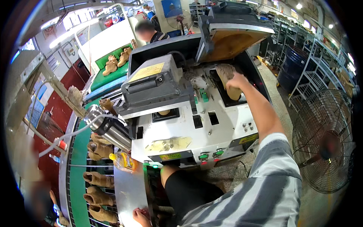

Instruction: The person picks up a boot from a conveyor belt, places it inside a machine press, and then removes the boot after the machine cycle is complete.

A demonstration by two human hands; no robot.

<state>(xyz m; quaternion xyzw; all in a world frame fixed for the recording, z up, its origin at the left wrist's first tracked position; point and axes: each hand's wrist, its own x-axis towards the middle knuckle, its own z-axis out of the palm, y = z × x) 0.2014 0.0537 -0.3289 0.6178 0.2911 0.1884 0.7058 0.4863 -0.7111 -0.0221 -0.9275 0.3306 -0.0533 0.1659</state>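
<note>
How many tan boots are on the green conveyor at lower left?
4: one near the steel cylinder, then three stacked toward the bottom edge. More may be hidden behind the cylinder.

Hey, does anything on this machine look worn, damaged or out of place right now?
Yes. A yellowish label on the machine's white front panel is torn and peeling, with ragged edges. Otherwise nothing stands out: the right hand holds a tan boot in the open right bay, and the left hand rests on the metal table edge.

Boot (227,81) under my right hand (237,80): matt tan suede, rough nap. Press machine (181,128): painted white metal, scuffed. Flask (109,130): glossy steel.
</note>
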